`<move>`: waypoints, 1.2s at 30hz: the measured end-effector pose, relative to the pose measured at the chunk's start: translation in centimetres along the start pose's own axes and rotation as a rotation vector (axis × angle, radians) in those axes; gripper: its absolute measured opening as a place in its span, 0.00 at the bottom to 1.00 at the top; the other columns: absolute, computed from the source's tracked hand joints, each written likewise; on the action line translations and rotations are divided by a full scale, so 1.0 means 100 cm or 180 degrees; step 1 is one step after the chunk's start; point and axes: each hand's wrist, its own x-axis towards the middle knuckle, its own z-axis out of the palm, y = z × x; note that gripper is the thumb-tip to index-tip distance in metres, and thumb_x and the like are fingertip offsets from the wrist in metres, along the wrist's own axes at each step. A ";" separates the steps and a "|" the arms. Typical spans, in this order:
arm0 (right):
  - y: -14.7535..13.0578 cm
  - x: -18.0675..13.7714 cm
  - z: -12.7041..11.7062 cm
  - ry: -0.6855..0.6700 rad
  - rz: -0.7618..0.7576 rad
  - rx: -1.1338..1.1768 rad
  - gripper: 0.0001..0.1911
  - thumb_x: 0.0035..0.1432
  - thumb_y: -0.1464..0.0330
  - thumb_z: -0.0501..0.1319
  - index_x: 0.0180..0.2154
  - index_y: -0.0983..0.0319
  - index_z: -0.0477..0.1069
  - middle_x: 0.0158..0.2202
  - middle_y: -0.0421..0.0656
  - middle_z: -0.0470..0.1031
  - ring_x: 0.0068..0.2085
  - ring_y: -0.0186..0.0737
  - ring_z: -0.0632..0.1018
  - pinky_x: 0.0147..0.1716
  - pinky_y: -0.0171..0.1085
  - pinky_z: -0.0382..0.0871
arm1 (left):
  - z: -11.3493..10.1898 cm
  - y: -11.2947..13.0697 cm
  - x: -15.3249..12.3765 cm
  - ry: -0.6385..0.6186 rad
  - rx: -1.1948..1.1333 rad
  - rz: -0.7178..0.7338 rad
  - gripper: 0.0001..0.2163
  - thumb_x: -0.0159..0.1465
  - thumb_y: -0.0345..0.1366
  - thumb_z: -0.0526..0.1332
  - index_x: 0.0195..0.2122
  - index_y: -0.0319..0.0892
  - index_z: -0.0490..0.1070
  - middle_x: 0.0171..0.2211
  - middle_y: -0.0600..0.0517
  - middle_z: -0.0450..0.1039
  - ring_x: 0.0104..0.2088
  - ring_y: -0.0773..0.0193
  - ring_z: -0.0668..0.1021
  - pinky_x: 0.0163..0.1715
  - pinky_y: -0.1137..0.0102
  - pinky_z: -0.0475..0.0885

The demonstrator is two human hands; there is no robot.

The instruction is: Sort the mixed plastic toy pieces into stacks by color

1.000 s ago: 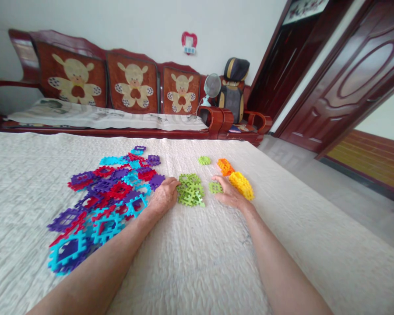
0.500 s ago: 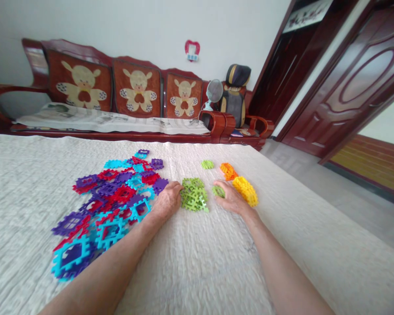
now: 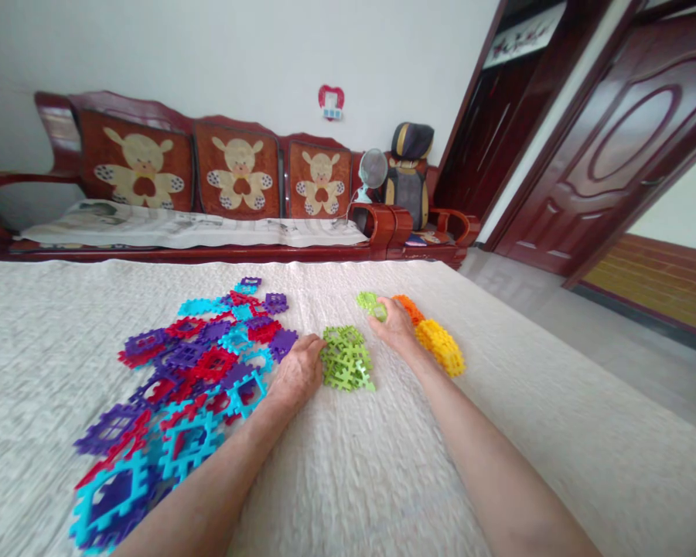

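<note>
A person is working with both bare hands over a pale quilted cover (image 3: 348, 472) strewn with interlocking plastic pieces. The right hand (image 3: 395, 325) is pinching a green piece (image 3: 379, 312), its grip closed around it, just beside a light-green cluster (image 3: 366, 300); whether piece and cluster are touching is not showing. The left hand (image 3: 302, 365) is resting at the near-left edge of a green pile (image 3: 346, 360), fingers bent; whether that grip is holding anything, one cannot tell. Orange pieces (image 3: 413, 309) and yellow pieces (image 3: 441, 348) are lying near the right hand, while a purple, red and blue heap (image 3: 209, 363) is spreading out at left. The step in hand appears to be placing; the next move is likely calling for lining up the green piece with the cluster, then loosening the fingers.
</note>
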 end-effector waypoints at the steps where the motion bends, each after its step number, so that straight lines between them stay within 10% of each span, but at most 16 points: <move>1: 0.000 0.011 0.006 0.0107 0.0025 0.0027 0.22 0.51 0.64 0.62 0.49 0.62 0.70 0.49 0.50 0.75 0.53 0.48 0.74 0.55 0.46 0.66 | 0.000 0.000 0.000 0.0002 -0.0003 -0.0005 0.18 0.59 0.24 0.52 0.47 0.40 0.73 0.45 0.46 0.76 0.45 0.60 0.78 0.49 0.65 0.75; 24: 0.009 0.056 0.038 0.0601 -0.0055 0.0044 0.18 0.56 0.64 0.58 0.47 0.64 0.71 0.51 0.54 0.72 0.55 0.52 0.70 0.58 0.48 0.61 | -0.006 0.007 0.001 -0.0033 0.0006 -0.0039 0.17 0.60 0.23 0.52 0.46 0.41 0.73 0.45 0.47 0.76 0.45 0.61 0.78 0.48 0.66 0.76; 36: -0.020 -0.020 0.014 -0.0893 -0.0262 0.0129 0.12 0.52 0.65 0.63 0.39 0.61 0.76 0.44 0.47 0.76 0.46 0.44 0.76 0.50 0.42 0.69 | -0.008 0.007 0.004 -0.0327 0.0071 0.0005 0.18 0.59 0.22 0.51 0.46 0.41 0.73 0.42 0.47 0.76 0.44 0.61 0.77 0.50 0.66 0.73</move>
